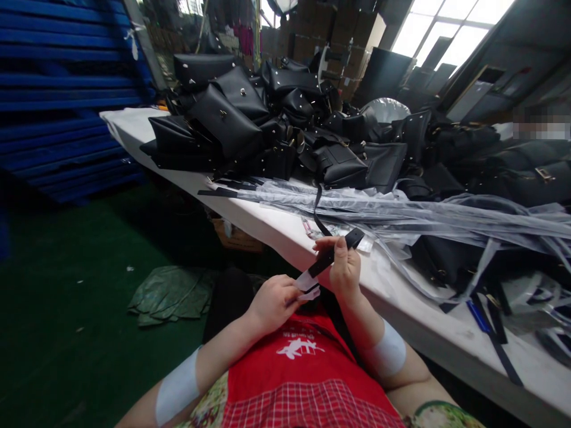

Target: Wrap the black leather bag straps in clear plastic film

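In front of the red apron [321, 351], the left hand [273, 302] has its fingers closed on the whitish plastic sleeve [307, 282] at the lower end of a black strap [323, 261], while the right hand [346, 272] clamps this strap between thumb and fingers, near its upper end. Just beyond is the white table [272, 223], where plastic-covered straps [401, 211] lie lengthwise, and behind these, black bags [229, 122] are heaped.

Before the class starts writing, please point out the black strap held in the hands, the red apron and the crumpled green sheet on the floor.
Black strap [324, 263]: head view, its bare dark length.
Red apron [313, 370]: head view, its plain front.
Green sheet [173, 294]: head view, middle of its upper surface.
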Demonstrator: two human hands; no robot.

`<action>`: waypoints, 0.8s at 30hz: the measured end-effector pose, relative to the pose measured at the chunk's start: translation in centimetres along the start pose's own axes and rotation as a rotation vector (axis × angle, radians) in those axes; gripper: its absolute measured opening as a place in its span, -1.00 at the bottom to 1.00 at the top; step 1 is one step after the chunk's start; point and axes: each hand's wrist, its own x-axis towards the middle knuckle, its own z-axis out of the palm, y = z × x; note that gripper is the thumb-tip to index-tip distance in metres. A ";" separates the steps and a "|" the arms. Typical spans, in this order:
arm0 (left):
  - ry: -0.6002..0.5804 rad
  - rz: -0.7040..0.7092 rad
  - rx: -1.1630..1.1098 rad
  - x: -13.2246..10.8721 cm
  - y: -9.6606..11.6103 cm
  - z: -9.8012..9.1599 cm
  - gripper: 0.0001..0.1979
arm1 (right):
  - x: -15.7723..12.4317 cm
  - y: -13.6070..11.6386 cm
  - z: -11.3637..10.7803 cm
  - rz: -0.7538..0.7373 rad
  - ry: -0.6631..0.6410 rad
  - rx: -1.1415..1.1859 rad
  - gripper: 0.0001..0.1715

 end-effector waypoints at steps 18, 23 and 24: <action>-0.147 -0.343 -0.834 -0.3 -0.8 -0.9 -0.75 | 0.6 1.8 -1.2 0.337 -0.653 0.269 -0.39; -0.182 -0.439 -0.992 -0.5 -0.3 -0.6 -0.69 | 0.1 1.1 -0.9 0.243 -0.886 0.081 -0.44; -0.192 -0.449 -0.987 -0.5 -0.3 -0.6 -0.70 | 0.0 1.2 -0.8 0.272 -0.941 0.079 -0.46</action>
